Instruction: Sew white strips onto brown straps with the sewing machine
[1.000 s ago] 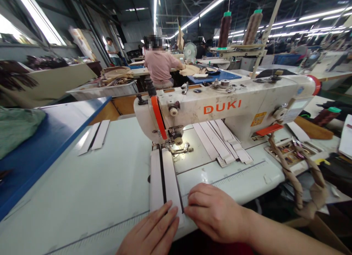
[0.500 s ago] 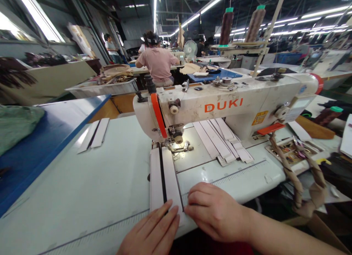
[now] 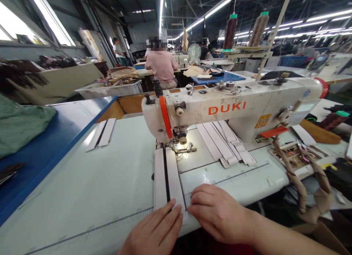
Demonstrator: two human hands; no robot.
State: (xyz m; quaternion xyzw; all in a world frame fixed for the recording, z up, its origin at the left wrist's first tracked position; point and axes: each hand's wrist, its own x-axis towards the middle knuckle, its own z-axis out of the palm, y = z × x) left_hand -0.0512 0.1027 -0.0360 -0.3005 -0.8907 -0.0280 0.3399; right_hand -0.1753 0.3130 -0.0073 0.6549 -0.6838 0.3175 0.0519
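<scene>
A piece with two long white strips (image 3: 161,178) and a dark gap between them lies lengthwise under the presser foot of a white sewing machine (image 3: 198,104). My left hand (image 3: 158,225) rests on the strips' near end, fingers stretched out and lying flat. At the near right corner of the same piece is my right hand (image 3: 217,211), its fingers curled and closed at the dark edge. Its fingertips are partly hidden. The machine's lamp lights the metal plate (image 3: 189,158) beside the foot.
More white strips (image 3: 222,141) lie piled under the machine arm. Another striped piece (image 3: 101,134) is at the table's left. A parts tray (image 3: 305,156) stands at right, near a wrapped loop (image 3: 295,185). Thread cones (image 3: 230,31) rise behind; a person in pink (image 3: 162,66) sits ahead.
The whole scene has shifted slightly right in view. Both hands keep nearly the same places on the striped piece, which shows no clear movement under the foot.
</scene>
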